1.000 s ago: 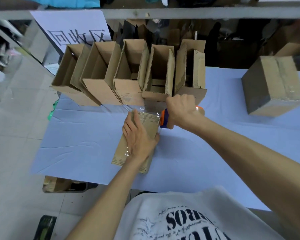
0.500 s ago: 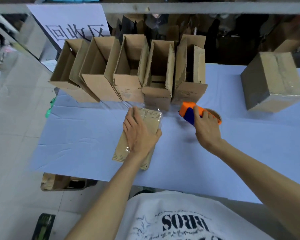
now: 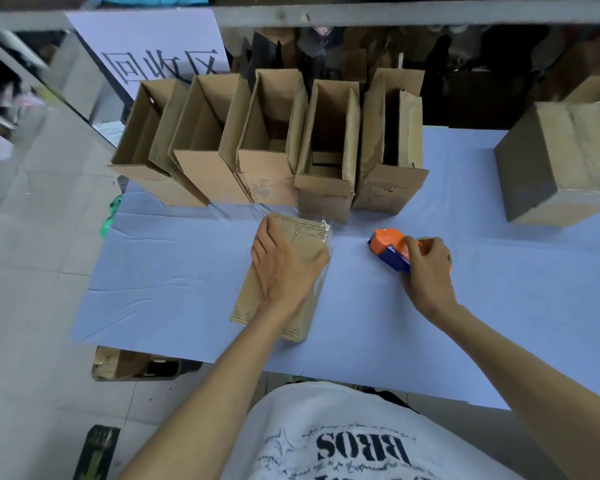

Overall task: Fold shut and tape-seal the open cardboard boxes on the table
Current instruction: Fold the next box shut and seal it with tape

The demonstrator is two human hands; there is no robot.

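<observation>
- Cardboard box lies closed on the table, between the middle and the near edge, its long side running from the near edge towards the far edge with a slight tilt; clear tape glints at its far end
- Left hand lies flat on top of this box, fingers stretched out along the lid and thumb at the box's right edge, pressing down rather than gripping
- Right hand is curled round an orange and blue tape dispenser and grips it from behind
- Dispenser sits low over the blue cloth to the right of the closed box, apart from it and in front of the rightmost open box; whether it touches the cloth I cannot tell
- Five open boxes stand upright in a tight row along the far edge, from the far left corner to about the middle, flaps up and side walls touching
- One sealed box stands alone near the far right corner, well apart from the row
- A white sign with large characters hangs behind the row on the left
- Another carton sits on the floor under the near edge
</observation>
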